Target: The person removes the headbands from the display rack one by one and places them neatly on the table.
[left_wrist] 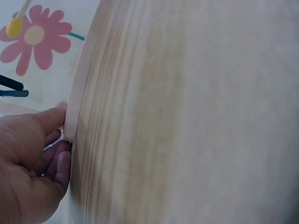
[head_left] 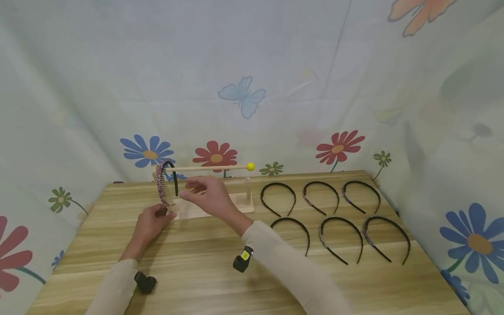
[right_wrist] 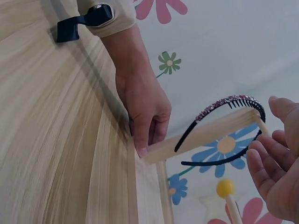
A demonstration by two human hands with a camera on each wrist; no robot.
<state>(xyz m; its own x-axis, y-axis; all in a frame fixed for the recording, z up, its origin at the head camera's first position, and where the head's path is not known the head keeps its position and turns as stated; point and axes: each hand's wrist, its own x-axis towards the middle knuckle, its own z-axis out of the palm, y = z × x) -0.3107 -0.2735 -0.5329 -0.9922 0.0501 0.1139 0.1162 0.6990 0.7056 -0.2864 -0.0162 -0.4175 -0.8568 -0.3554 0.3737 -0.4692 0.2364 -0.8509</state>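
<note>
A wooden stand sits toward the back left of the table, its upper rod ending in a yellow ball. Over that rod, at the post end, hangs a black toothed headband studded with pinkish stones. My left hand pinches the left end of the stand's base, thumb on top, as the left wrist view also shows at the base edge. Beside the hanging headband is my right hand; in the right wrist view its fingers are loosely bent and grip nothing.
Several black headbands lie on the right of the table in two rows, such as a plain one and a jewelled one. A flowered cloth hangs behind the wooden table. A second, lower rod is on the stand.
</note>
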